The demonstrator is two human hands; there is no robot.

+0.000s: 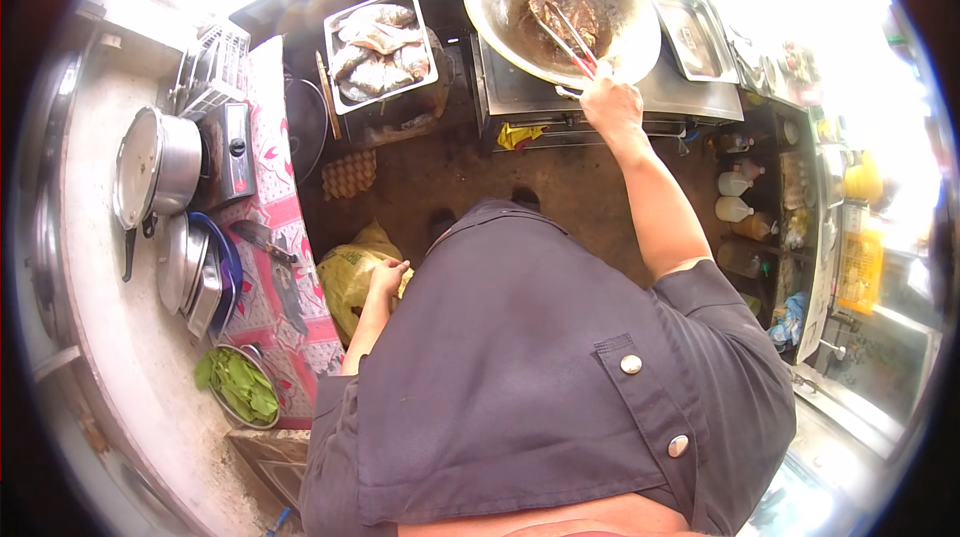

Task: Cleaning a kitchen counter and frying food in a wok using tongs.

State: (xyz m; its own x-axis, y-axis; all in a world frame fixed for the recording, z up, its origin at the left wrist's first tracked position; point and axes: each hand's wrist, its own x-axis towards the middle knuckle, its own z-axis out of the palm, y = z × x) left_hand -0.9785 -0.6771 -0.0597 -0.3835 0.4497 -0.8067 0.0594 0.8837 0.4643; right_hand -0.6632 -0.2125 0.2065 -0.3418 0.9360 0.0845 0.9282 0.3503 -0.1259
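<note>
My right hand (613, 104) grips metal tongs (564, 38) by their red handles. The tips of the tongs reach into a large metal wok (495, 19) on the stove and touch dark, browned food (577, 8), perhaps fish. My left hand (385, 279) hangs low at my left side, fingers curled, against or just above a yellow sack (349, 274) that bears writing. Whether it holds anything cannot be made out. Left of the wok, a rectangular metal tray (334, 90) is filled with several raw whole fish (379, 41).
An empty-looking metal tray (694, 34) lies right of the wok. The left table has a patterned cloth (277, 184), a knife (262, 239), a pressure cooker (161, 162), stacked pans (195, 267) and leafy greens (244, 387). Egg trays (349, 175) lie low down; bottles (733, 208) fill the right shelf.
</note>
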